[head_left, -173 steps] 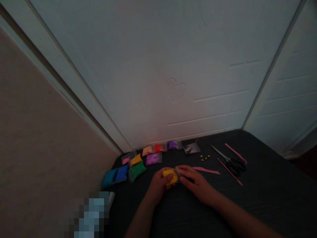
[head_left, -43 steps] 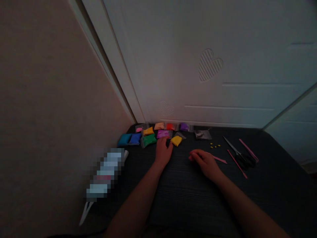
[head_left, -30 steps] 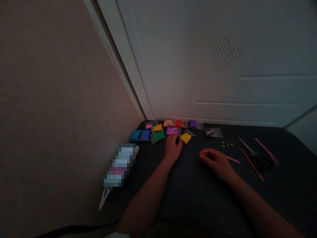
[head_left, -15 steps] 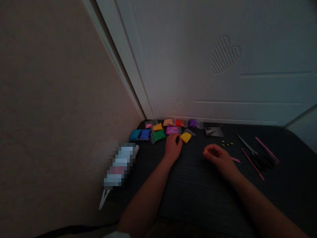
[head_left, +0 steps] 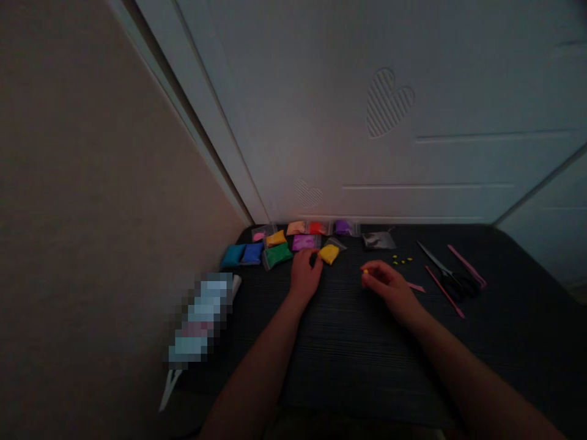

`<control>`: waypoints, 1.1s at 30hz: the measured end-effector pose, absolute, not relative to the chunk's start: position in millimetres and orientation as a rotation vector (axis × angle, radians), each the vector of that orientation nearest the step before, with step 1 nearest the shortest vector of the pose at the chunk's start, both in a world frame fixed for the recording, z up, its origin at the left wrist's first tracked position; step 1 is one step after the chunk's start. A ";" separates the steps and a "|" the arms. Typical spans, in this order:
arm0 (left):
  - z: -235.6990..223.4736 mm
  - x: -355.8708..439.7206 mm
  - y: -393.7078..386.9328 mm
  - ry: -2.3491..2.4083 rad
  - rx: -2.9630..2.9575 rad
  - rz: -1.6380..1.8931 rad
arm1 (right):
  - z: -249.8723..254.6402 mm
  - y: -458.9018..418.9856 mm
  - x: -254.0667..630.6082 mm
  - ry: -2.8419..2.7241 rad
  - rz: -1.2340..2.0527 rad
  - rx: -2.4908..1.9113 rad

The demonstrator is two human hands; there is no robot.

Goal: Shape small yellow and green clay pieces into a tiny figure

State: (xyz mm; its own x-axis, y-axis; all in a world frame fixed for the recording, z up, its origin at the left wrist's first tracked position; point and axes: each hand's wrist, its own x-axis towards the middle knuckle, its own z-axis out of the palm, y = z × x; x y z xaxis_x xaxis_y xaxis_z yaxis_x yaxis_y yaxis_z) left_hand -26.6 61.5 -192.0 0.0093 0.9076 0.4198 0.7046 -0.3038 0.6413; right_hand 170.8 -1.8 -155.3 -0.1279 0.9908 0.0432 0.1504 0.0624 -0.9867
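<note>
My left hand (head_left: 306, 275) rests on the dark table with thumb and fingers curled together at the left edge of a yellow modelling clay packet (head_left: 329, 253). The packet lies flat, its clear bag end pointing back right. Over the table further right, my right hand (head_left: 385, 287) is closed in a pinch, and a small yellow clay piece (head_left: 365, 272) shows between the fingertips. Beyond it lie several tiny yellow clay bits (head_left: 403, 261). A flat pink strip (head_left: 416, 286) pokes out beside the right hand, partly hidden by it.
Clay packets in green (head_left: 277, 254), blue (head_left: 252, 253), purple (head_left: 343, 228) and other colours lie along the back left. A dark clear bag (head_left: 378, 239), black-handled scissors (head_left: 452, 281) and pink tools (head_left: 444, 292) lie right. A blurred-out device (head_left: 202, 318) stands left.
The view has turned slightly to the right, so everything sits further left in the picture. Both hands keep nearly the same pose and hold.
</note>
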 end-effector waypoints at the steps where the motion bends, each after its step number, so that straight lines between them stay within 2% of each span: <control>1: -192.5 -26.6 61.9 1.677 2.035 1.177 | -154.6 -1.8 170.9 -1.444 1.185 -1.217; 11: -191.9 -26.6 63.1 1.672 2.034 1.187 | -157.6 -0.3 172.5 -1.518 1.121 -1.199; 22: -180.8 -20.2 53.9 1.559 2.122 1.176 | -150.8 -3.4 174.0 -1.844 0.720 -1.248; 33: -183.2 -21.8 57.2 1.566 2.064 1.185 | -156.2 -2.0 172.6 -2.034 0.632 -1.206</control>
State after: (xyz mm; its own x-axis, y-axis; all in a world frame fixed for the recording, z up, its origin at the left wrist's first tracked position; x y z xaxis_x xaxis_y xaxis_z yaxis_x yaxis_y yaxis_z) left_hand -21.8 57.2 -183.2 0.0700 0.8996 0.4312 0.6597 -0.3659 0.6564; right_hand 172.6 -2.0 -156.2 -0.3395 0.8892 0.3066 0.5589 0.4529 -0.6946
